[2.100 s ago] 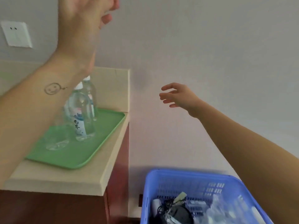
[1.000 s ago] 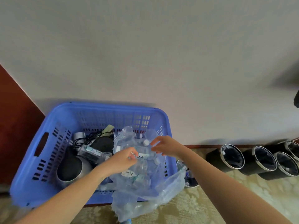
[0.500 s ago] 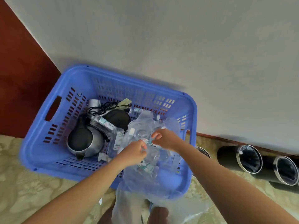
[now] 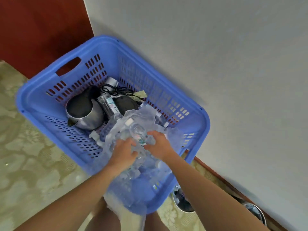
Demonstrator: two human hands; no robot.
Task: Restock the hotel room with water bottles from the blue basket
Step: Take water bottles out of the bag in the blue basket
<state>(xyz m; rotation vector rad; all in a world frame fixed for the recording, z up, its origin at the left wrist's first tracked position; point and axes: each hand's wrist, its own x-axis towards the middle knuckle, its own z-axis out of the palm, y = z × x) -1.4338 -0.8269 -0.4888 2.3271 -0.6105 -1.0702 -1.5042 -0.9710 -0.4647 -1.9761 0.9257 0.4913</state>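
Blue basket (image 4: 41,104): sitting on the carpet (image 4: 33,164) against the wall (image 4: 216,64), holding one metal kettle (image 4: 86,114), one black kettle base (image 4: 126,104) and one clear plastic wrap (image 4: 141,115) of bottles
Water bottle (image 4: 139,133): lying in the plastic wrap, at the basket's near right
Loose bottle (image 4: 109,104): one, lying between kettle and base
Wrapped bottles: several, too blurred for counting
Left hand (image 4: 124,152): fingers curling into the plastic wrap
Right hand (image 4: 158,145): fingers gripping the water bottle
Black bins (image 4: 182,200): two, standing beside the basket
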